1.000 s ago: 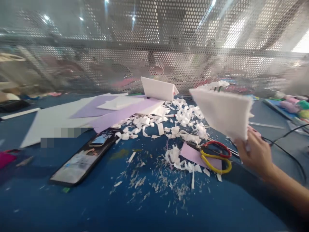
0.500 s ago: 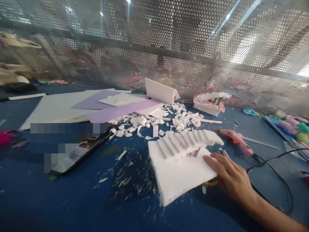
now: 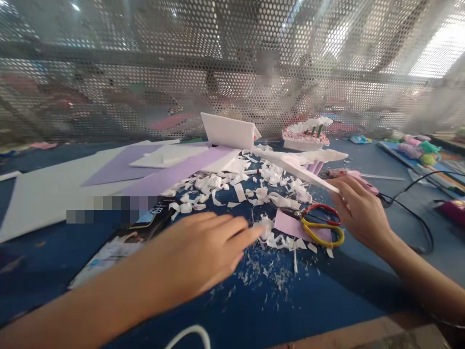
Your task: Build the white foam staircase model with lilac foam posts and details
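A perforated metal screen (image 3: 232, 53) fills the upper half of the view, and below it spreads a blue tabletop (image 3: 290, 303) littered around the centre with white scraps (image 3: 212, 182). Right of centre, off the table at its near end, is a white foam piece (image 3: 290, 165) — a thin board seen nearly edge-on, with a pale slab above it on lilac posts (image 3: 315, 167). The right hand (image 3: 363, 211) has it pinched by its near right corner, fingers closed over the edge. The left hand (image 3: 214, 245), at lower centre, looks empty, its fingers loosely stretched; from here I can't tell whether the tips touch the shavings (image 3: 268, 231) beside them.

I'd judge the piece very light and fairly stiff across the flat, yet easily dented, with a dry surface that shouldn't slip much. The posts seem the weak spot — a squeeze there or on the slab could bend or loosen them. Better to hold the bare board by its edge, as that hand does, with a flat palm beneath for support. The red-and-yellow-handled scissors (image 3: 323, 236) lie just below it, and a pink glue gun (image 3: 363, 183) lies partly behind the right hand.
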A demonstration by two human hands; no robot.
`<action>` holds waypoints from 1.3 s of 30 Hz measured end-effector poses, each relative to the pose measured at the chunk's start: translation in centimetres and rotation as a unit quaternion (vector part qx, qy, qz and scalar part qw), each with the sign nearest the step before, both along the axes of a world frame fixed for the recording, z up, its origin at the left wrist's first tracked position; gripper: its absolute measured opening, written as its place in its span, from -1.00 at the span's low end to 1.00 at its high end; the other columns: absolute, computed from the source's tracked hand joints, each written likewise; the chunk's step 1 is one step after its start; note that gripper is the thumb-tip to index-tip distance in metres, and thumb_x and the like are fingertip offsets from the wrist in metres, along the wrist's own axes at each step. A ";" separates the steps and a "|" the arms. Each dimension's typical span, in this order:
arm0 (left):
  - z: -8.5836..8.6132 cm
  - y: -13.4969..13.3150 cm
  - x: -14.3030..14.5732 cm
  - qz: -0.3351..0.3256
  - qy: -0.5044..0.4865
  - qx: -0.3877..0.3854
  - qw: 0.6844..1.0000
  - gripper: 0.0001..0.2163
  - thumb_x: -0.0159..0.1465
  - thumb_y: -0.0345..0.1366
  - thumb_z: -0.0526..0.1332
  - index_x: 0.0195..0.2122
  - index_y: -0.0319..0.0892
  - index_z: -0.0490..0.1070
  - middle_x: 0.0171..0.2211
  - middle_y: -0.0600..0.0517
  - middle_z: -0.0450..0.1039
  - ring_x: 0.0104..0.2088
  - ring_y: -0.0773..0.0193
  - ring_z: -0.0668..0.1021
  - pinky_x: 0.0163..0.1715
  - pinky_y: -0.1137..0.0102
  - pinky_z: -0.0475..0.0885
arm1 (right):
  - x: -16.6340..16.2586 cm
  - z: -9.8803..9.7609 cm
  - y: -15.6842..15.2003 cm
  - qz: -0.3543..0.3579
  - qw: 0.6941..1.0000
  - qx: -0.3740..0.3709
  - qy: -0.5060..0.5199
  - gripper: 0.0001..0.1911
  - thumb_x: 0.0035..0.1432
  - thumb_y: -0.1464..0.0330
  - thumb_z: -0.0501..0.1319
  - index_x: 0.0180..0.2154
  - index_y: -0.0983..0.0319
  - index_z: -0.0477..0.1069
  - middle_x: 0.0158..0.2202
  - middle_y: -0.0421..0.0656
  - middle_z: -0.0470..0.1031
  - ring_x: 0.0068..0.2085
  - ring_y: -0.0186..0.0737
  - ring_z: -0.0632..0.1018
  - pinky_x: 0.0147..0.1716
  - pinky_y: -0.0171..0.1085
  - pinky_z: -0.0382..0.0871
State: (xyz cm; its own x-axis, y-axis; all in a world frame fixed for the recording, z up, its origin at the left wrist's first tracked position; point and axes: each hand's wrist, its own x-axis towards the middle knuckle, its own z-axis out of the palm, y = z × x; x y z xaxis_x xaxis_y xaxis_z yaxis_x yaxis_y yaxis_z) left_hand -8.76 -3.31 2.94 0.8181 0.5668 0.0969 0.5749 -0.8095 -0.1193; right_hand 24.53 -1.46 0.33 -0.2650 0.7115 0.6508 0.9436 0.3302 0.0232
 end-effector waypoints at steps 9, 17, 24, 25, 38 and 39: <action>-2.6 7.7 10.8 -0.162 -0.040 0.006 0.986 -0.46 0.25 -0.01 0.09 0.18 -0.18 0.14 0.16 -0.17 0.22 0.07 0.01 0.36 -0.08 0.23 0.34 | 2.8 -1.4 0.0 -0.012 0.997 0.035 0.072 -0.83 0.23 0.41 0.02 -0.20 0.23 0.35 -0.21 -0.03 0.48 -0.22 -0.17 0.54 -0.44 -0.31 0.38; -4.4 7.5 14.6 -0.235 -0.018 0.006 0.972 -0.76 0.30 -0.24 0.12 -0.12 -0.30 0.37 -0.08 -0.10 0.40 -0.10 0.17 0.42 -0.24 0.35 0.32 | 2.7 -0.7 -0.2 -0.056 0.994 0.029 0.093 -0.81 0.23 0.35 0.00 -0.29 0.20 0.37 -0.26 -0.04 0.46 -0.26 -0.15 0.52 -0.44 -0.27 0.36; -4.6 8.0 14.5 -0.243 -0.014 0.116 0.963 -0.71 0.33 -0.18 0.07 -0.25 -0.32 0.44 -0.12 -0.13 0.42 -0.12 0.17 0.43 -0.23 0.34 0.28 | 2.8 -0.1 -0.8 -0.025 0.993 0.040 0.113 -0.80 0.23 0.38 0.02 -0.44 0.21 0.29 -0.29 -0.06 0.46 -0.25 -0.18 0.51 -0.30 -0.25 0.36; -4.5 8.3 14.5 -0.255 -0.003 0.125 0.959 -0.71 0.36 -0.23 0.02 -0.27 -0.31 0.46 -0.14 -0.13 0.44 -0.14 0.18 0.44 -0.24 0.34 0.28 | 2.9 -0.1 -0.8 -0.023 0.993 0.037 0.113 -0.80 0.23 0.38 0.02 -0.45 0.21 0.29 -0.30 -0.06 0.46 -0.26 -0.18 0.51 -0.30 -0.25 0.36; -0.7 10.0 8.1 -0.114 0.193 0.106 0.969 -0.84 0.23 -0.47 0.12 -0.29 -0.22 0.50 -0.24 -0.06 0.48 -0.37 0.29 0.51 -0.49 0.40 0.20 | 2.9 -0.3 -0.3 0.052 0.994 0.027 0.097 -0.86 0.23 0.40 0.02 -0.27 0.24 0.34 -0.20 -0.05 0.47 -0.23 -0.21 0.52 -0.37 -0.30 0.37; -0.6 10.2 7.6 -0.106 0.197 0.104 0.969 -0.86 0.22 -0.45 0.14 -0.28 -0.21 0.50 -0.25 -0.06 0.48 -0.36 0.28 0.50 -0.49 0.40 0.20 | 3.0 -0.3 -0.3 0.056 0.994 0.038 0.084 -0.87 0.23 0.40 0.03 -0.27 0.24 0.34 -0.20 -0.06 0.47 -0.21 -0.21 0.52 -0.34 -0.30 0.38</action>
State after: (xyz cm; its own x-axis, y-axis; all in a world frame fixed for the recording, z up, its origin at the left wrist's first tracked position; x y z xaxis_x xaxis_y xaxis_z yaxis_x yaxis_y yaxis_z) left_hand -1.12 6.93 2.38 0.9112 0.3828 -0.1526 0.2745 -0.8400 -0.4681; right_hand 27.49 -1.75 0.06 -0.2235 0.6301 0.7436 0.8938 0.4369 -0.1016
